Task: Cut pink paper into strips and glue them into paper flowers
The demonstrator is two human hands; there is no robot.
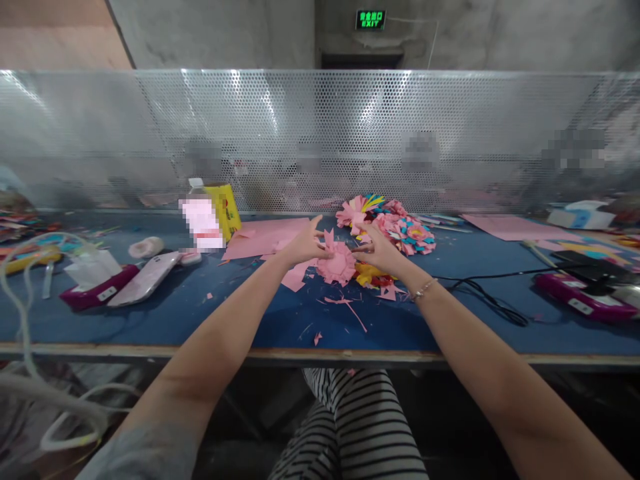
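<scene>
A pink paper flower [336,265] with pleated, ruffled edges lies on the blue tabletop between my hands. My left hand [306,243] reaches in from its left side, fingers apart, the fingertips at the flower's upper left edge. On the other side, my right hand [379,249] has its fingers spread, with the tips close to the flower's right edge. I cannot tell whether either hand touches the petals. A pointed pink paper piece [329,239] stands up at the flower's top. Yellow and red paper [370,275] sits beneath my right hand.
Behind my right hand is a pile of paper flowers [407,227]. Pink sheets [260,238] lie to the left, near a bottle [204,220] and a yellow packet [224,207]. A phone [145,280] leans on a purple tissue box [95,290]. Black cables [487,303] lie right.
</scene>
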